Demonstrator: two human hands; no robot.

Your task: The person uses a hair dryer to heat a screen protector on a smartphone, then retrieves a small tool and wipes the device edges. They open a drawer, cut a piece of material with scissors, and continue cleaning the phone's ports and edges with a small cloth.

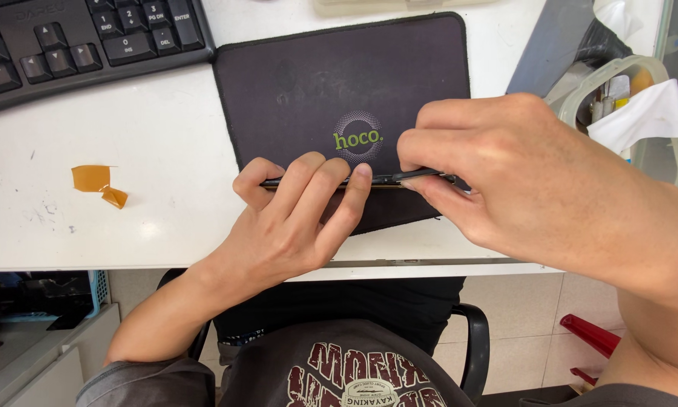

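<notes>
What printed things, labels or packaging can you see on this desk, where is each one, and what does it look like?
Mouse mat: middle of the white desk, dark rectangle with a green and white round logo near both hands.
Keyboard: top left, black keys with white legends.
Tape scrap: left of the mat, amber, crumpled.
Plastic tub: far right, clear, white tissue inside.
No screens or signs.

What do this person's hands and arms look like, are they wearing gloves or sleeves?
No gloves: the left hand and right hand are both bare, with no rings, watch or bracelet in view. The fingers have short, plain nails. The forearms are bare too. Grey short sleeves show only at the bottom edge, above the elbows.
</notes>
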